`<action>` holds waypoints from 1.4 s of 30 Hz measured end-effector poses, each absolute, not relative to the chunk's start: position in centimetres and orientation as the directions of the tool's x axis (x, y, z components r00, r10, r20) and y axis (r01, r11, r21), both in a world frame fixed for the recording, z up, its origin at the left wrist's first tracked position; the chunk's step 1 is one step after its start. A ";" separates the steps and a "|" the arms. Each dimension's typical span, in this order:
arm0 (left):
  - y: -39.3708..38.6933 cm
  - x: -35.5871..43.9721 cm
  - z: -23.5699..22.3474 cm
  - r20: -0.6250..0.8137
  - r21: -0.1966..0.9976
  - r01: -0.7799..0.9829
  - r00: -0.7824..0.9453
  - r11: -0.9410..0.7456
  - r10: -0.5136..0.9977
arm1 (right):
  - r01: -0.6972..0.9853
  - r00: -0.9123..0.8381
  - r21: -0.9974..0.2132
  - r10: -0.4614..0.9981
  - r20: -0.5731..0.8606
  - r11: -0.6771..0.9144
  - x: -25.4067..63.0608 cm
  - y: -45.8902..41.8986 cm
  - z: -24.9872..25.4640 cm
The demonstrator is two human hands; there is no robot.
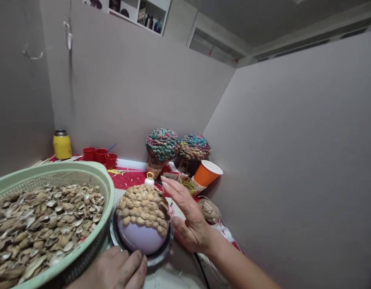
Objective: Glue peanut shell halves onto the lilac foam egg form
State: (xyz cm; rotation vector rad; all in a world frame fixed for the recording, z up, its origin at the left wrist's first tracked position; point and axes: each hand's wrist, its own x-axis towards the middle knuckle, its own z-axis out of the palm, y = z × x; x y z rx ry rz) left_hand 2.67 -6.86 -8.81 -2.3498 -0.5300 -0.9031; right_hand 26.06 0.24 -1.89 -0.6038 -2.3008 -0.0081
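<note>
A pale purple ball (pixel 140 240) sits in a dark, paint-marked bowl (pixel 157 260), its upper part covered with rows of peanut shells (pixel 143 204). A white piece with a yellow ring (pixel 149 179) tops the ball. My right hand (pixel 187 218) is open at the ball's right side, fingers stretched out and thumb apart; whether it touches the shells I cannot tell. My left hand (pixel 116 269) lies at the bowl's front rim, fingers side by side with their tips near the ball's lower front, its thumb hidden. No object shows in either hand.
A green basket (pixel 109 188) full of peanut shells stands at left. Behind are a yellow jar (pixel 62 145), red cups (pixel 101 155) and two colourful shell-covered balls (pixel 163 144) on stands. An orange paper cup (pixel 207 173) and coiled twine (pixel 209 210) lie by the right wall.
</note>
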 end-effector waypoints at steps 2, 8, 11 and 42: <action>-7.1 2.5 -8.4 0.685 -0.365 0.531 0.710 -0.765 0.166 | 0.452 -0.547 -0.233 0.474 0.690 0.861 26.6 0.1 -2.2; -7.1 2.1 -7.6 0.691 -0.332 0.533 0.699 -0.778 0.184 | 0.622 -0.348 -0.364 0.661 0.665 0.693 29.3 -0.3 -4.5; -7.0 2.2 -7.4 0.703 -0.323 0.535 0.688 -0.781 0.181 | 0.711 -0.293 -0.400 0.761 0.579 0.578 31.0 -1.2 -5.8; -7.3 0.9 -7.6 0.567 -0.263 0.390 0.803 -0.882 0.186 | 0.817 -0.186 -0.421 0.872 0.453 0.393 34.8 -5.3 -7.9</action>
